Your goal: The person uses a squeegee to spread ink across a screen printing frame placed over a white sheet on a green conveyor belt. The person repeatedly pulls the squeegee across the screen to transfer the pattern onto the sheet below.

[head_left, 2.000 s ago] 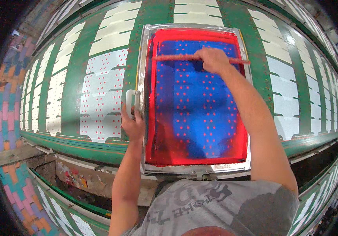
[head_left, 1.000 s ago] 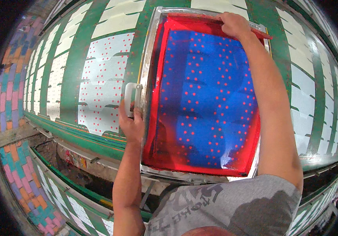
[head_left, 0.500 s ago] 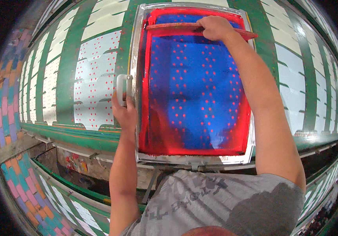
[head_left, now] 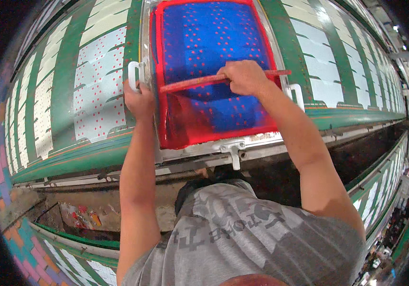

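A screen-printing frame with a silver rim lies over the long green table in front of me. Its blue mesh is dotted with red and bordered by wet red ink. My right hand is closed around the red-stained squeegee, which lies slantwise across the mesh at mid-height, its right end higher. My left hand is wrapped around the white handle on the frame's left side. A second white handle shows on the right side, partly behind my right forearm.
Pale panels with red dots lie on the green table at left; plain pale panels lie at right. A metal rail edges the table's near side. A metal bracket juts from the frame toward my body.
My right hand has drawn the squeegee from the mesh's far end down toward me. The left hand stays on the handle. The view has shifted, so the frame sits higher in the picture.
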A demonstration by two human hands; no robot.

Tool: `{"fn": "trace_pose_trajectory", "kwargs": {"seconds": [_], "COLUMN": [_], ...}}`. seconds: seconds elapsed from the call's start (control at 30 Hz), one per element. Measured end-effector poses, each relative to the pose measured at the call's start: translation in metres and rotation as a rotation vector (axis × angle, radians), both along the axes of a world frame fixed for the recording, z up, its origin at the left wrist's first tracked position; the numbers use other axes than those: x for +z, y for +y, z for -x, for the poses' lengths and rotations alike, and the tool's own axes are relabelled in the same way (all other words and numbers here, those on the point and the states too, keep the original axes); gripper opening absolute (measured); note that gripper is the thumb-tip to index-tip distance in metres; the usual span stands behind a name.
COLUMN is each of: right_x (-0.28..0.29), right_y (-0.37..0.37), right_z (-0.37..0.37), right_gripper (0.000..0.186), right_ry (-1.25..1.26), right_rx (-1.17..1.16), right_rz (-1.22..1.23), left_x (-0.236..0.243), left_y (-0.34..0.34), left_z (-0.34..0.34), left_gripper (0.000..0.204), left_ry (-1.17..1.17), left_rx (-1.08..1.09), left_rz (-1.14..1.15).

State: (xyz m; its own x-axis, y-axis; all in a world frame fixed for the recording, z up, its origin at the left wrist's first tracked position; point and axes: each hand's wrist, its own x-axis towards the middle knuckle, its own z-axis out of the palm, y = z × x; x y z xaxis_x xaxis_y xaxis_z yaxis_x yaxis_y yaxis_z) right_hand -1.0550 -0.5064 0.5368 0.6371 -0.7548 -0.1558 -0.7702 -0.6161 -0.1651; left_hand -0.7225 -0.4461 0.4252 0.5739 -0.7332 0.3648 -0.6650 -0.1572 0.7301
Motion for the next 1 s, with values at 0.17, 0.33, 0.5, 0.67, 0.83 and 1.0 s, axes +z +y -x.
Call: {"fn": "trace_pose_trajectory", "kwargs": {"seconds": [0.17, 0.33, 0.5, 0.67, 0.83, 1.0], "right_x": [0.008, 0.013, 0.008, 0.0, -0.011, -0.014], "right_y": [0.095, 0.165, 0.189, 0.196, 0.198, 0.209], "right_z": [0.008, 0.011, 0.019, 0.025, 0.032, 0.046], "right_gripper": [0.034, 0.041, 0.035, 0.033, 0.039, 0.064], "right_ry": [0.016, -0.014, -0.095, -0.183, -0.124, -0.257], "right_rx": [-0.041, -0.089, -0.026, -0.009, 0.016, 0.06], "right_rz": [-0.056, -0.017, 0.09, 0.156, 0.167, 0.069], "left_x": [-0.003, 0.002, -0.006, -0.022, -0.022, -0.012], "left_y": [0.0, -0.001, -0.003, -0.012, -0.008, -0.007], "left_z": [0.0, 0.0, -0.002, -0.008, -0.016, -0.008], "left_gripper": [0.045, 0.045, 0.05, 0.051, 0.05, 0.042], "left_ry": [0.041, 0.034, 0.077, -0.056, -0.11, -0.164], "left_rx": [0.005, 0.044, 0.09, 0.142, 0.114, 0.141], "left_rz": [0.021, -0.044, -0.13, -0.056, -0.162, -0.172]}}
